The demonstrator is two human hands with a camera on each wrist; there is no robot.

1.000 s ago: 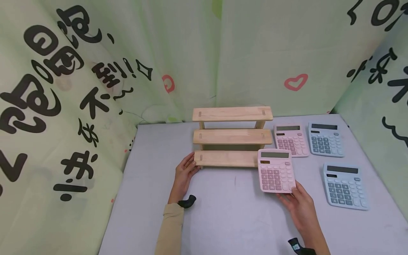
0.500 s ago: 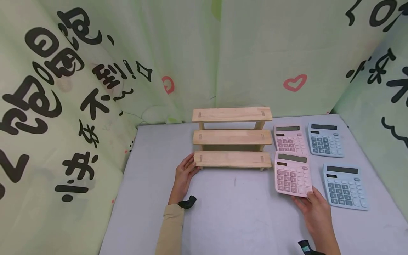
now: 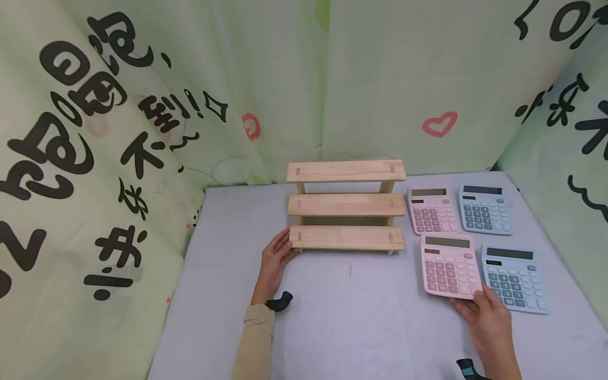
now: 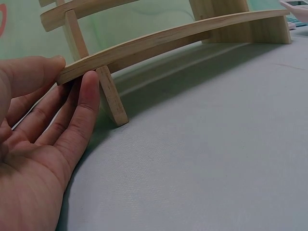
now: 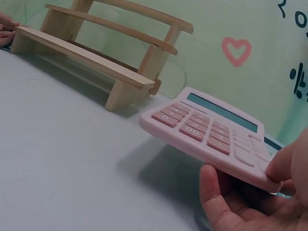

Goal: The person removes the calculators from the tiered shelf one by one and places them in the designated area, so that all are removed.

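My right hand [image 3: 491, 322] pinches a pink calculator [image 3: 450, 266] at its lower right corner, thumb on top and fingers beneath. In the right wrist view this calculator [image 5: 207, 137] is tilted and lifted off the table, with a shadow under it. At the left end of the three-tier wooden shelf [image 3: 347, 237], my left hand [image 3: 274, 264] holds the lowest board. The left wrist view shows the thumb on top of the board [image 4: 159, 45] and fingertips below, beside a leg. All three tiers are bare.
A second pink calculator [image 3: 433, 211] lies just behind the held one. Two blue calculators lie at the right, one at the back [image 3: 485, 208] and one nearer [image 3: 515, 277], beside the held one. A printed curtain [image 3: 370, 95] hangs behind the white-covered table [image 3: 351, 316].
My right hand has carried the pink calculator rightward and slightly toward me, away from the shelf's lowest board. The left hand and the shelf have stayed in place.
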